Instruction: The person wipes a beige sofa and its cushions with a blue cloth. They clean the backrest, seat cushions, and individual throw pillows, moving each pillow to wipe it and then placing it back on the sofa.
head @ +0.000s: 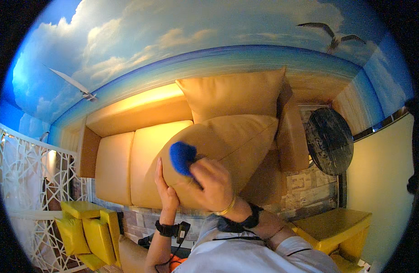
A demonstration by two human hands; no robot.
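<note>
My right hand [213,184] is closed on a blue cleaning tool [182,157], blurred, with a rounded blue head; I cannot tell whether it is a brush or a pad. Its blue end is over a large tan leather cushion [226,136]. My left hand [167,189] lies along the left edge of that cushion, fingers pointing up and holding it steady from the side. The cushion is tilted across the seat of a tan leather sofa [114,167]. Behind it, a second tan cushion [235,94] leans on the backrest.
A round dark table [329,141] stands right of the sofa's armrest. Yellow armchairs are at lower left [93,232] and lower right [332,225]. A white lattice screen [35,170] rises at left. Behind the sofa is a wall with a beach mural [230,27].
</note>
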